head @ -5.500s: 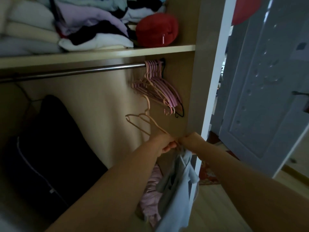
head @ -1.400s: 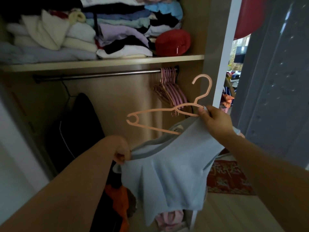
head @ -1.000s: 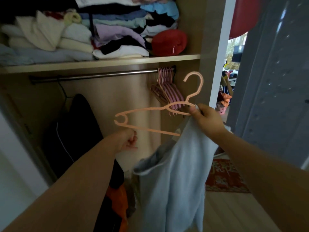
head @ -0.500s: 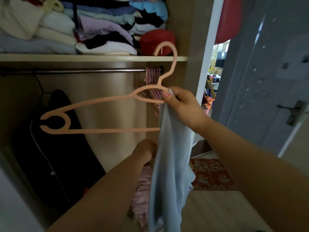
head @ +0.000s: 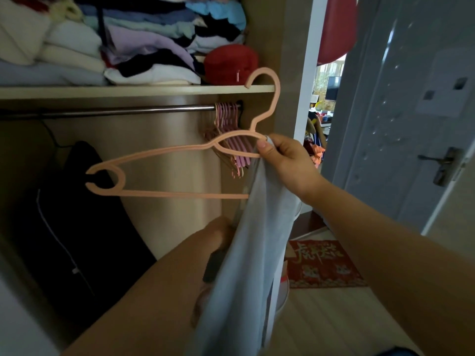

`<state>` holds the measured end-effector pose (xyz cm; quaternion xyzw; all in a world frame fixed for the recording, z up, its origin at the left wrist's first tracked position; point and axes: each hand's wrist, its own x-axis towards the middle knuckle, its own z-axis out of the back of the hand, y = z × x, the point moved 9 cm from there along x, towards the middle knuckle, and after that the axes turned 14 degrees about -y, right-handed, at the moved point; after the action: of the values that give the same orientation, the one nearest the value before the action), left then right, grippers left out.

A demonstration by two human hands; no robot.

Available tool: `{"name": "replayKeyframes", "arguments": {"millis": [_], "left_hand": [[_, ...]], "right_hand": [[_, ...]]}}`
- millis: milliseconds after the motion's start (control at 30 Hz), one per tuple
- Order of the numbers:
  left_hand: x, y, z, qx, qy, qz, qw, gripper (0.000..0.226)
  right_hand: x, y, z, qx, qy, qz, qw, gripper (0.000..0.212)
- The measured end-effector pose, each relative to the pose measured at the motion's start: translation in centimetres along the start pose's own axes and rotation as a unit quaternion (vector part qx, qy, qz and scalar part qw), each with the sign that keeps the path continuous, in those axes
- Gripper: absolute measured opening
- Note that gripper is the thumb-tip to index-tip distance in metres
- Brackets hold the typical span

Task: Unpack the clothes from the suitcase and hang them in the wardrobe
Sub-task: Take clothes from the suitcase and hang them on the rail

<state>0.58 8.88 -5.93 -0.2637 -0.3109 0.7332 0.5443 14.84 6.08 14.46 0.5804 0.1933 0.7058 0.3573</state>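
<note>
Wardrobe: a light-wood wardrobe (head: 264,34) with a white front edge, filling 8 to 12 o'clock, dim inside.
Shelf: a wooden shelf (head: 128,91) at 11 o'clock, with a metal rail (head: 128,111) just beneath it.
Door: a grey panelled door (head: 401,124) from 2 to 3 o'clock, its metal handle (head: 444,165) at 3.
Doorway: a narrow doorway (head: 326,104) between 1 and 2 o'clock, daylight beyond.
Floor: a pale wood floor (head: 334,325) at 5 o'clock, with a red mat (head: 321,265) lying on it.

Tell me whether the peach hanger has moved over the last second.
Yes: the hanger rose; its hook now crosses the shelf edge, having been below it.
</note>
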Motion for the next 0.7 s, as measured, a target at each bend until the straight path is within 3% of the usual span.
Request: {"name": "replayKeyframes", "arguments": {"millis": [100,200,233,300,367,433,533,633,700], "left_hand": [[0.4,3.4,3.0,0.209,-0.06,-0.007,0.976,0.021],[-0.2,4.6,6.4,0.311,-0.116,-0.012,0.943,0.029],[0.1,4.9,7.0,0.294,-0.123,-0.011,0.948,0.026],[0.5,5.0,7.2,0.075,-0.089,0.043,0.992,0.012],[0.2,4.0,6.6,-0.176,-0.041,0.108,0.977,0.022],[-0.4,3.1,6.9,-0.266,-0.035,0.135,0.954,0.022],[0.0,4.2,8.2,-0.285,-0.073,0.161,0.942,0.022],[0.6,5.3,11.4,-0.222,-0.187,0.159,0.943,0.005],[0.3,4.1,13.1,-0.183,-0.241,0.131,0.944,0.015]], "right_hand": [[0.2,-0.4,1.2,-0.023,-0.014,0.002,1.0,0.025],[0.4,-1.4,3.1,-0.119,-0.033,0.032,0.992,0.024],[0.3,-1.9,3.4,-0.162,-0.027,0.044,0.985,0.025],[-0.3,-3.1,3.2,-0.228,0.0,0.06,0.972,0.025],[-1.1,-4.5,2.8,-0.238,0.011,0.055,0.97,0.022],[-1.8,-5.6,2.9,-0.231,-0.003,0.045,0.972,0.023],[-2.2,-6.7,4.0,-0.271,-0.016,0.049,0.961,0.026],[-2.3,-7.6,5.4,-0.312,-0.015,0.057,0.948,0.026],[-2.5,-8.1,5.9,-0.331,-0.018,0.062,0.941,0.033]]}}
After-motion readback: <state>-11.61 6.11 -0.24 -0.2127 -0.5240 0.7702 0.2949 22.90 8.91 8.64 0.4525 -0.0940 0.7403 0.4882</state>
